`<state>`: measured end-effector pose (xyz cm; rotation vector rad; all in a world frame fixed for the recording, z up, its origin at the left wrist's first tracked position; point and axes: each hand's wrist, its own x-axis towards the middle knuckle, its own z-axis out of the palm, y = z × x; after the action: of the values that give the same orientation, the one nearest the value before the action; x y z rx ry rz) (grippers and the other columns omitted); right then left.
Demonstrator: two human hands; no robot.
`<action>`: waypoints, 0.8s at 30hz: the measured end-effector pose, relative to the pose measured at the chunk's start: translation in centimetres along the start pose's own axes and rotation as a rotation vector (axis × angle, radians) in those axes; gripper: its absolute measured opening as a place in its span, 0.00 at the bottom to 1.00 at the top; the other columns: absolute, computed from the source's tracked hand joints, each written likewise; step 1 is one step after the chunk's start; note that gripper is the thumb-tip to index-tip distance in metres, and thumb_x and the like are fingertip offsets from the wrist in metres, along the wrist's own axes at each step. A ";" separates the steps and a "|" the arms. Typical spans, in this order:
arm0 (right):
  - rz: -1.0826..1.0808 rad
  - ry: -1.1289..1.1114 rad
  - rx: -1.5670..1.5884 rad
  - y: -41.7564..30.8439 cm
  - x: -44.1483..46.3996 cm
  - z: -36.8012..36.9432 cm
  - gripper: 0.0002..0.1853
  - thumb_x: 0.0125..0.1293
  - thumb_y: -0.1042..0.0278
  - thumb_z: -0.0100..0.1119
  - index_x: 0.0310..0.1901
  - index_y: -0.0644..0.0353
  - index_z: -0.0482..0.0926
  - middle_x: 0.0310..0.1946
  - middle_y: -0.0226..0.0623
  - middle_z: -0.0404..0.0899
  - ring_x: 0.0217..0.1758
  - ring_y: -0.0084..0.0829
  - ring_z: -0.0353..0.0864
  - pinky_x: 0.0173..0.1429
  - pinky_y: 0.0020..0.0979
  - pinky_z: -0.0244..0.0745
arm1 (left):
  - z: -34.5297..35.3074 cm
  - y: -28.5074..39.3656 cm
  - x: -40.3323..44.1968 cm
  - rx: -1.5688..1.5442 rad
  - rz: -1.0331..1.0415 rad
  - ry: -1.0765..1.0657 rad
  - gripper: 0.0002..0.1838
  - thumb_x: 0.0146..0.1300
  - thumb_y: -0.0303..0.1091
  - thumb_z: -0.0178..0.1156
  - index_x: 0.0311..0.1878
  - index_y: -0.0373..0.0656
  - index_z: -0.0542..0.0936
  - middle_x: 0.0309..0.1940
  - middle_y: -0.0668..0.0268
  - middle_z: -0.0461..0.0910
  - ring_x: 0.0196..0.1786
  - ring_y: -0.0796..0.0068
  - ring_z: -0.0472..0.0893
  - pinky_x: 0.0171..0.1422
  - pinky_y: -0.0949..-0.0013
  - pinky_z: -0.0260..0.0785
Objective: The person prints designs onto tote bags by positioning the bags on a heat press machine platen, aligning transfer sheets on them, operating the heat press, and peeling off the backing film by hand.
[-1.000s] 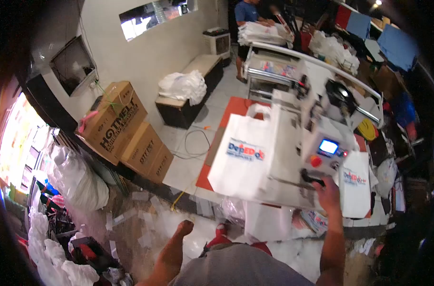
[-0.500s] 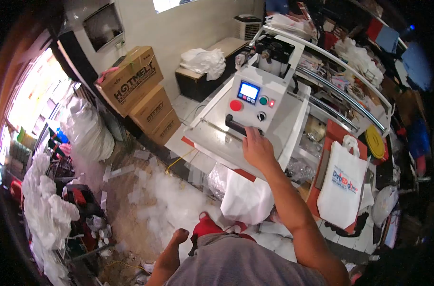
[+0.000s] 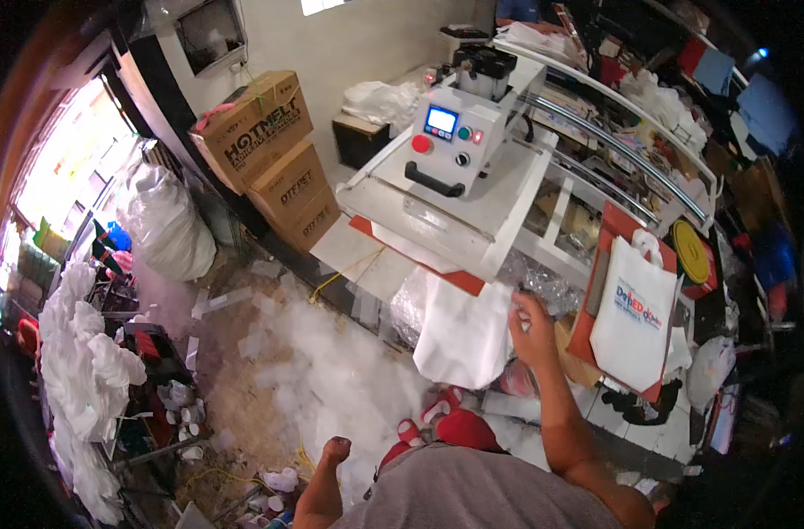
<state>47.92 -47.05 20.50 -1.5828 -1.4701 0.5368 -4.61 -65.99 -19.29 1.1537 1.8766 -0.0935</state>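
The right hand [image 3: 531,328] is half open, fingers loosely bent with nothing visible in its grasp, just beside a hanging white bag [image 3: 459,339]; contact is unclear. The left hand [image 3: 336,450] is curled into a fist over the floor [image 3: 243,353], well apart from everything raised. The press [image 3: 419,216] has its black handle [image 3: 433,180] untouched. A gap separates its right edge from the red board [image 3: 582,335], where a printed bag [image 3: 629,331] lies flat.

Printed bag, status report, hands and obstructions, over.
Right hand near white fabric, contact unclear. Left hand low, off handle. Printed bag flat on red pad, nothing seen atop it.
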 end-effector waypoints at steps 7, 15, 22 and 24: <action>0.333 0.135 -0.193 16.3 -20.2 -5.7 0.09 0.68 0.67 0.61 0.44 0.62 0.82 0.41 0.43 0.85 0.41 0.37 0.86 0.45 0.34 0.80 | 0.8 2.3 -0.5 0.839 0.651 -0.268 0.16 0.60 0.39 0.52 0.37 0.38 0.85 0.37 0.45 0.84 0.45 0.44 0.84 0.52 0.51 0.78; 0.377 0.480 -0.402 21.0 -22.6 -23.2 0.13 0.73 0.62 0.55 0.40 0.65 0.80 0.31 0.49 0.82 0.37 0.48 0.84 0.42 0.42 0.77 | 5.4 26.7 -5.0 0.147 0.780 0.011 0.12 0.63 0.37 0.57 0.40 0.39 0.83 0.39 0.45 0.84 0.46 0.43 0.83 0.51 0.50 0.76; 0.238 0.651 -0.547 30.1 -18.1 -37.2 0.13 0.66 0.68 0.60 0.49 0.65 0.78 0.45 0.52 0.79 0.52 0.54 0.77 0.58 0.48 0.72 | 11.4 59.4 -17.5 0.045 1.462 0.099 0.08 0.60 0.26 0.61 0.42 0.39 0.80 0.42 0.50 0.82 0.50 0.46 0.80 0.55 0.54 0.74; 0.220 0.710 -0.568 31.8 -16.0 -38.1 0.18 0.65 0.67 0.63 0.54 0.65 0.77 0.55 0.55 0.76 0.61 0.57 0.73 0.66 0.49 0.68 | 13.6 67.2 -21.6 0.132 1.532 0.074 0.09 0.60 0.27 0.62 0.44 0.40 0.80 0.44 0.52 0.81 0.53 0.47 0.79 0.57 0.54 0.74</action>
<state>93.07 -70.97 10.05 -2.0926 -0.9338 -0.3550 57.54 -49.39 12.69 2.3643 0.6243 0.6797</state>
